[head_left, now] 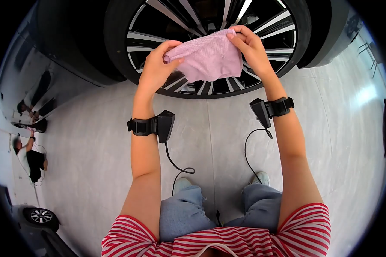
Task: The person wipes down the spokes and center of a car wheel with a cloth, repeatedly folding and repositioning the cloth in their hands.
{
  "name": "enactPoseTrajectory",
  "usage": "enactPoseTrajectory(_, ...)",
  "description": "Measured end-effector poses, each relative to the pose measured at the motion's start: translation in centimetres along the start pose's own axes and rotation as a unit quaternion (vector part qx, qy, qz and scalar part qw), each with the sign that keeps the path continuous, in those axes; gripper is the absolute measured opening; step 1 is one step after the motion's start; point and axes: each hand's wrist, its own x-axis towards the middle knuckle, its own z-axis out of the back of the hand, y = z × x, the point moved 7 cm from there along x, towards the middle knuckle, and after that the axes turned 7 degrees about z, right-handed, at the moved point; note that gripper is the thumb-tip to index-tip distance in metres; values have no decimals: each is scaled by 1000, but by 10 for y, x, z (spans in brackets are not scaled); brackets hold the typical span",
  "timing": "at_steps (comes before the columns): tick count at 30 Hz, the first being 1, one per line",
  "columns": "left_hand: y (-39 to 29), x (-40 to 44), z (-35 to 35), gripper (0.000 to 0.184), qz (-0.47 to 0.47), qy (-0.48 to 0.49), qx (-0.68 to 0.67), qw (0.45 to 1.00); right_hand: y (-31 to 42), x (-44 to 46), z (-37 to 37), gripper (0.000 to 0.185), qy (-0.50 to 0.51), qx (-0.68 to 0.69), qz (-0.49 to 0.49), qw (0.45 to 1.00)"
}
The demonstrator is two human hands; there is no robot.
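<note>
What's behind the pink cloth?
The wheel: its spokes show above and below the cloth, which the left hand and right hand hold at either side. The part directly behind the cloth is covered, so its surface cannot be seen.

The one view looks from the wearer's head, facing forward and steeply down across a wide, round-edged field. It sits close above the striped shirt (223,237), with the wheel (201,22) near ahead at the top and the floor (210,141) spread between.
</note>
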Motion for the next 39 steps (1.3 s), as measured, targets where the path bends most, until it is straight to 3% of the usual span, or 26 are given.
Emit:
enactPoseTrajectory(6,-42,-10,-11,39,-128,-107,118,979,13,2,1,26,-65,63,-55,994)
enactPoseTrajectory(7,-57,-13,-21,41,-125,-71,53,988,18,3,1,26,-72,48,-65,994)
enactPoseTrajectory(10,-79,-22,-50,62,-157,17,61,986,32,4,-1,30,-76,40,-27,996)
enactPoseTrajectory(15,-88,-24,-54,83,-190,-5,47,981,58,7,-6,26,-103,64,-4,993)
enactPoseTrajectory(16,-90,-24,-52,78,-193,-3,37,981,61,8,-6,26,-106,72,4,992)
enactPoseTrajectory(20,-77,-18,-46,26,-202,-71,46,976,55,8,10,24,-100,-18,36,994)
enactPoseTrajectory(21,-77,-17,-41,14,-205,-122,37,970,61,6,11,23,-119,-140,52,982)
enactPoseTrajectory(22,-74,-15,-38,16,-201,-129,11,971,75,4,6,24,-117,-353,191,909)
enactPoseTrajectory(24,-61,-9,-35,18,-96,-97,-76,988,79,2,-4,32,-65,-382,215,897)
enactPoseTrajectory(25,-56,-7,-35,19,-73,-83,-81,991,86,6,-12,38,11,-331,255,909)
enactPoseTrajectory(26,-55,-7,-38,19,-67,-61,-87,992,78,4,-16,44,68,-223,155,960)
enactPoseTrajectory(28,-53,-8,-45,18,-55,-16,-98,994,83,1,-34,51,174,-100,128,971)
enactPoseTrajectory(29,-53,-10,-47,17,-44,-9,-113,993,78,-2,-41,52,220,-1,61,974)
enactPoseTrajectory(32,-60,-9,-43,17,-26,-26,-166,985,71,-5,-48,51,239,11,59,969)
enactPoseTrajectory(36,-69,-4,-26,18,-80,-88,-223,968,63,0,-47,46,221,-6,10,975)
enactPoseTrajectory(39,-57,4,-13,20,-48,-60,-213,974,75,4,-44,36,204,20,39,978)
